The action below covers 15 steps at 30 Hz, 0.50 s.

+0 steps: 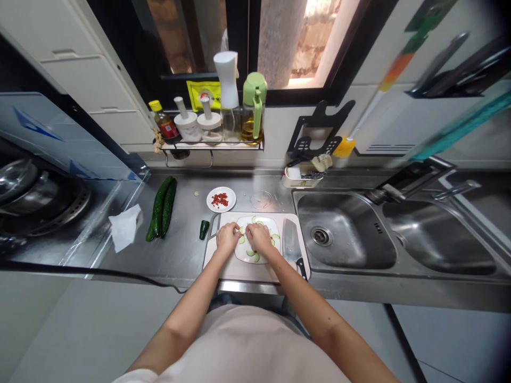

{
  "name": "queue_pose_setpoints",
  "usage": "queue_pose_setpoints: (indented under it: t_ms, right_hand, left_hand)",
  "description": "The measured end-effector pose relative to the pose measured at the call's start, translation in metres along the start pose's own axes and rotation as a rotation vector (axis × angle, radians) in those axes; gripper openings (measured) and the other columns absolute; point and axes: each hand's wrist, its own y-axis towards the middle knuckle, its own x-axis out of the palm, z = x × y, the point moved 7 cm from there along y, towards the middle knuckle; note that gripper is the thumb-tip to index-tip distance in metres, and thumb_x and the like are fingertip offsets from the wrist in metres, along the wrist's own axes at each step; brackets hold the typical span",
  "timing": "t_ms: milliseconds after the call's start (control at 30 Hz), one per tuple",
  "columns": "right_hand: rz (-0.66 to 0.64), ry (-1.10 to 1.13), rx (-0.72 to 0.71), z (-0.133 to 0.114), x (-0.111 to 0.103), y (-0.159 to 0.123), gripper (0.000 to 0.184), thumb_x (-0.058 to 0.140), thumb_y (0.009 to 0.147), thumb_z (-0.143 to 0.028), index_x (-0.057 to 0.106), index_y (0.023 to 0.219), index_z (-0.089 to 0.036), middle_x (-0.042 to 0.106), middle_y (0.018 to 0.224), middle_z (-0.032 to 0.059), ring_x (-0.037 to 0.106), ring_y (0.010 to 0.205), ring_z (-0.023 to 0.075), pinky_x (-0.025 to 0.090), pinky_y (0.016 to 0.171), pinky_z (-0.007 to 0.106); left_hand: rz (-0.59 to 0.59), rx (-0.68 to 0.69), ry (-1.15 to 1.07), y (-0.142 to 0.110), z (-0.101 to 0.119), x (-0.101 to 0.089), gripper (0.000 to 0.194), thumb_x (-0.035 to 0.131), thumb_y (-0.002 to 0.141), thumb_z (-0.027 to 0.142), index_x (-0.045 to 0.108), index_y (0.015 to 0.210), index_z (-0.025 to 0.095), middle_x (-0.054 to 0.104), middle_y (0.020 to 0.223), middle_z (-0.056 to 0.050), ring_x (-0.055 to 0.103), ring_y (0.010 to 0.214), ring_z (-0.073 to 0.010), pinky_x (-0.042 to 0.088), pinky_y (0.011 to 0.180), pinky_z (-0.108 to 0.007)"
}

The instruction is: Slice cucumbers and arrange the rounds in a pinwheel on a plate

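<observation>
A white plate (261, 259) rests on the pale cutting board (227, 273), with thin green-edged cucumber slices (253, 255) set out in small groups on it. My left hand (228, 237) is at the plate's left edge, its fingertips pinched beside a few slices. Over the middle of the plate, my right hand (259, 238) has curled, closed fingers pointing toward the left hand. Whatever is between the fingertips of either hand is too small or hidden to tell. A kitchen knife (290, 239) lies on the board, right of the plate, its black handle toward me.
Left of the board are a cucumber end (204, 230), two whole cucumbers (162, 208) and a white paper (125, 227). Behind it stands a small plate (209, 201) with chopped red bits. A sink (347, 231) adjoins on the right. A seasoning rack (213, 145) hangs behind.
</observation>
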Motion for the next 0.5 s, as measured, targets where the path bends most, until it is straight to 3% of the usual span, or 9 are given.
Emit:
queue_pose_setpoints:
  t_ms: [267, 500]
  right_hand:
    - [-0.004, -0.016, 0.006, 0.001, 0.003, 0.000, 0.021, 0.043, 0.091, -0.025, 0.063, 0.089, -0.019, 0.066, 0.092, 0.0068, 0.052, 0.090, 0.0193, 0.025, 0.073, 0.028]
    - [-0.001, -0.013, -0.066, -0.005, -0.007, 0.002, 0.027, 0.039, 0.093, -0.026, 0.065, 0.095, -0.020, 0.066, 0.093, 0.0065, 0.052, 0.089, 0.0180, 0.025, 0.075, 0.028]
  left_hand:
    - [-0.002, 0.011, 0.012, 0.000, 0.006, 0.003, 0.012, 0.061, 0.079, 0.026, 0.063, 0.091, 0.025, 0.066, 0.086, 0.000, 0.059, 0.087, -0.0178, 0.036, 0.078, -0.029]
    - [0.065, -0.013, -0.025, -0.004, -0.007, -0.008, 0.012, 0.057, 0.082, 0.026, 0.064, 0.091, 0.024, 0.065, 0.088, -0.002, 0.059, 0.086, -0.0177, 0.037, 0.077, -0.028]
